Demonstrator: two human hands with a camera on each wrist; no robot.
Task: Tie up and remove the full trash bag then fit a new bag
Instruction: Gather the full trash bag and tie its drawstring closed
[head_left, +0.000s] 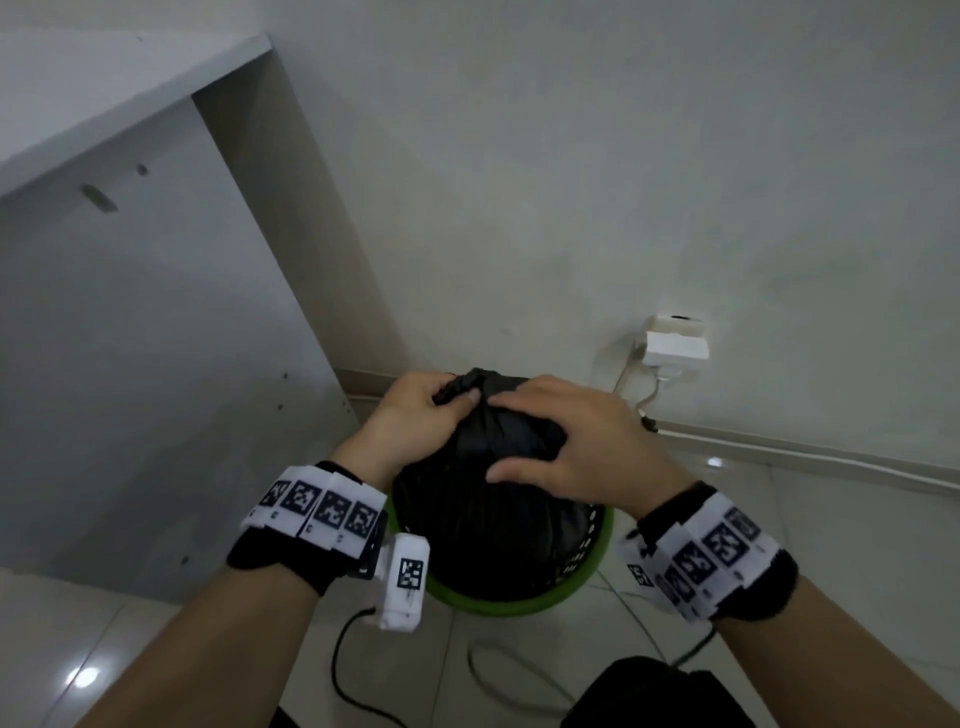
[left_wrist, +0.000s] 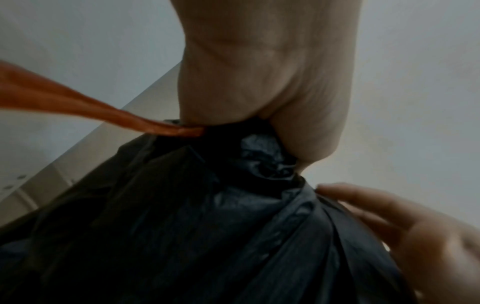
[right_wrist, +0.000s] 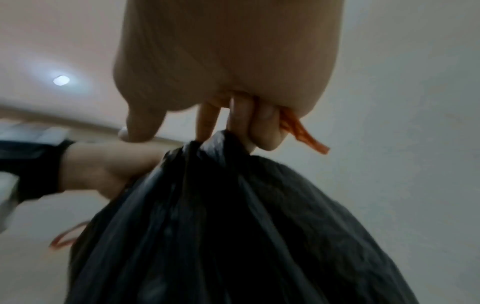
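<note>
A full black trash bag sits in a green-rimmed bin on the floor by the wall. My left hand grips the bag's gathered neck at the top; the left wrist view shows the palm clamped over crumpled black plastic, with an orange drawstring running out to the left. My right hand lies on the bag's upper right side. In the right wrist view its outer fingers curl round a piece of orange drawstring, while the others touch the bag.
A white cabinet side panel stands to the left of the bin. A wall socket with a white adapter sits low on the wall to the right. Cables trail over the tiled floor near my feet.
</note>
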